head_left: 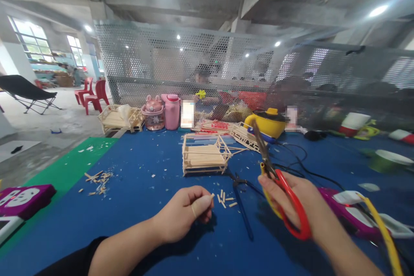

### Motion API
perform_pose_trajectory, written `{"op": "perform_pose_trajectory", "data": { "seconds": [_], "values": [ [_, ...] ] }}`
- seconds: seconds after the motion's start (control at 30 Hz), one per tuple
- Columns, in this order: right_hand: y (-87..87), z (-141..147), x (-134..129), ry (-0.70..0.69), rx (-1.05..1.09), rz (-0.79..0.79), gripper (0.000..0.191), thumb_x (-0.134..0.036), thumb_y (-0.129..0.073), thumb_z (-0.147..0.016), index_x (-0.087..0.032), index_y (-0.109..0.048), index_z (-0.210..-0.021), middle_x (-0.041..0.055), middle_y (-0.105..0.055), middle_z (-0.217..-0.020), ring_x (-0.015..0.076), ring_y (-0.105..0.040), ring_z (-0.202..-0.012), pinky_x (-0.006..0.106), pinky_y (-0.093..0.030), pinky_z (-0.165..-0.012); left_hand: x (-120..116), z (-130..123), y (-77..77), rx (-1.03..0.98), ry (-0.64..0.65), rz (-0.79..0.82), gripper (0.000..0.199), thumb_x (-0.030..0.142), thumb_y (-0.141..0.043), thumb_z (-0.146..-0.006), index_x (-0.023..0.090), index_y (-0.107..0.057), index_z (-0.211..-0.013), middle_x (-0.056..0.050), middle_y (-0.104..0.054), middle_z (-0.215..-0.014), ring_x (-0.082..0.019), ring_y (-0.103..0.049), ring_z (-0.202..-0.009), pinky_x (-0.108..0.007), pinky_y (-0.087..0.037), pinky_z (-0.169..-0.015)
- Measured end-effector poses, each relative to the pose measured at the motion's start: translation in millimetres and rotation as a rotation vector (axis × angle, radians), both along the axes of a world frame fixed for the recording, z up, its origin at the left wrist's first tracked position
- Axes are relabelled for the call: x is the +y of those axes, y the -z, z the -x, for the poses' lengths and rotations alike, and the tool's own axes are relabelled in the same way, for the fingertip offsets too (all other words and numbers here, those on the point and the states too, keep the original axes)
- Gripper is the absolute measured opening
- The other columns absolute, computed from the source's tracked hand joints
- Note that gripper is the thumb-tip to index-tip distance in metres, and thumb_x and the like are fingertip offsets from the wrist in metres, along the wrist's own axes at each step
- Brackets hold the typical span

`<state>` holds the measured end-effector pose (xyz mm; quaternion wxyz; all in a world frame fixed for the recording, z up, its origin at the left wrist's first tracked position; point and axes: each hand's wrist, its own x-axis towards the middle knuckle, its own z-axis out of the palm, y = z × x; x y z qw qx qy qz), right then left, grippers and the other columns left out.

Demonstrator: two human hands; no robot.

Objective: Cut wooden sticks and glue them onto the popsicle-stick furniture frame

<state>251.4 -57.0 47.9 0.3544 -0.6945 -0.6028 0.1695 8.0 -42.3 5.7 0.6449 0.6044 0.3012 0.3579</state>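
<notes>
My left hand (190,210) is closed in a pinch over the blue table, with the tip of a small wooden stick piece (212,196) showing at its fingertips. Red-handled scissors (293,207) are in my right hand (287,198), blades pointing up and their dark tips above the table. Several short cut stick pieces (223,198) lie just right of my left hand. Behind them stands a small bed-shaped frame of wooden sticks (206,157). Pliers with blue handles (242,209) rest between my two hands.
More stick scraps (98,181) lie at left on the blue table (129,207). A second stick model (121,118), a pink bottle (172,112) and a yellow pot (270,123) line the back before a perforated metal screen (194,60). Black cables and a purple device (352,215) are at right.
</notes>
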Motion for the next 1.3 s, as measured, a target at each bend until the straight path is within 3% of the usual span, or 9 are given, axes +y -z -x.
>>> {"op": "perform_pose_trajectory", "data": {
  "seconds": [0.2, 0.43, 0.53, 0.6, 0.67, 0.87, 1.03, 1.17, 1.3],
  "values": [
    [-9.0, -62.3, 23.6, 0.043, -0.746, 0.274, 0.04, -0.057, -0.056, -0.072, -0.02, -0.06, -0.055, 0.0109, -0.064, -0.06, 0.0219, -0.06, -0.056, 0.031, -0.033, -0.049, -5.4, 1.4, -1.2, 0.146, 0.041, -0.148, 0.033, 0.045, -0.05, -0.084, 0.014, -0.055, -0.072, 0.0, -0.053, -0.064, -0.01, -0.046, -0.061, -0.022, -0.038, -0.062],
    [-11.2, -61.3, 80.2, -0.142, -0.857, 0.493, 0.016, -0.027, -0.065, -0.066, -0.012, -0.069, -0.07, 0.0134, -0.069, -0.074, 0.0237, -0.064, -0.065, 0.027, -0.037, -0.051, -2.9, 2.1, 0.9, 0.199, 0.002, -0.173, 0.035, 0.045, -0.052, -0.082, 0.012, -0.062, -0.079, 0.0, -0.054, -0.062, -0.01, -0.047, -0.06, -0.022, -0.039, -0.061],
    [-26.1, -28.1, 72.7, -0.113, -0.889, 0.354, 0.02, -0.028, -0.06, -0.072, -0.013, -0.071, -0.081, 0.0163, -0.069, -0.086, 0.0274, -0.064, -0.077, 0.03, -0.04, -0.058, 0.5, 0.0, 3.8, 0.099, -0.12, -0.091, 0.041, 0.052, -0.053, -0.079, 0.012, -0.062, -0.081, 0.002, -0.052, -0.058, -0.008, -0.044, -0.054, -0.022, -0.038, -0.057],
    [-30.2, 6.0, 59.0, -0.399, -0.6, 0.126, 0.025, -0.036, -0.053, -0.081, -0.02, -0.071, -0.089, 0.0074, -0.07, -0.085, 0.0208, -0.063, -0.076, 0.028, -0.043, -0.064, 3.1, -1.4, 4.2, 0.019, -0.187, -0.007, 0.045, 0.057, -0.055, -0.076, 0.013, -0.06, -0.082, 0.003, -0.05, -0.055, -0.007, -0.042, -0.05, -0.022, -0.037, -0.052],
    [-25.0, 41.3, 47.3, -0.62, -0.224, 0.118, 0.031, -0.042, -0.053, -0.081, -0.021, -0.07, -0.097, 0.0027, -0.07, -0.079, 0.017, -0.062, -0.07, 0.026, -0.045, -0.06, 5.7, -1.7, 3.4, -0.044, -0.227, 0.057, 0.047, 0.059, -0.057, -0.072, 0.013, -0.059, -0.081, 0.004, -0.049, -0.053, -0.007, -0.042, -0.047, -0.021, -0.037, -0.049],
    [10.4, 91.8, 53.2, -0.72, 0.465, 0.152, 0.026, -0.04, -0.067, -0.071, -0.017, -0.071, -0.083, 0.0012, -0.069, -0.074, 0.0134, -0.06, -0.068, 0.026, -0.047, -0.067, 14.5, 1.3, 2.6, -0.096, -0.315, 0.101, 0.046, 0.059, -0.061, -0.069, 0.014, -0.055, -0.075, 0.004, -0.05, -0.055, -0.006, -0.043, -0.047, -0.019, -0.037, -0.046],
    [13.8, 90.3, 69.0, -0.781, 0.526, 0.167, 0.018, -0.035, -0.068, -0.072, -0.017, -0.068, -0.074, -0.0023, -0.064, -0.065, 0.0098, -0.056, -0.062, 0.023, -0.045, -0.063, 19.3, 1.5, 7.0, -0.027, -0.301, 0.09, 0.039, 0.052, -0.057, -0.076, 0.014, -0.055, -0.074, 0.002, -0.052, -0.057, -0.006, -0.045, -0.048, -0.018, -0.038, -0.045],
    [21.2, 88.0, 79.8, -0.711, 0.508, 0.101, 0.017, -0.033, -0.065, -0.074, -0.016, -0.062, -0.074, -0.0025, -0.062, -0.065, 0.0095, -0.056, -0.061, 0.023, -0.045, -0.062, 31.3, 11.8, 5.6, 0.027, -0.581, 0.033, 0.032, 0.045, -0.052, -0.08, 0.016, -0.056, -0.093, 0.003, -0.052, -0.061, -0.007, -0.044, -0.048, -0.018, -0.036, -0.042],
    [31.7, 87.9, 86.0, -0.644, 0.36, -0.046, 0.013, -0.029, -0.061, -0.076, -0.017, -0.06, -0.077, -0.0002, -0.065, -0.07, 0.0117, -0.059, -0.063, 0.024, -0.046, -0.061, 54.4, 24.8, 3.2, 0.019, -0.793, -0.241, 0.026, 0.037, -0.058, -0.077, 0.018, -0.054, -0.094, 0.001, -0.056, -0.079, -0.011, -0.053, -0.069, -0.02, -0.043, -0.056]
  ]
}}
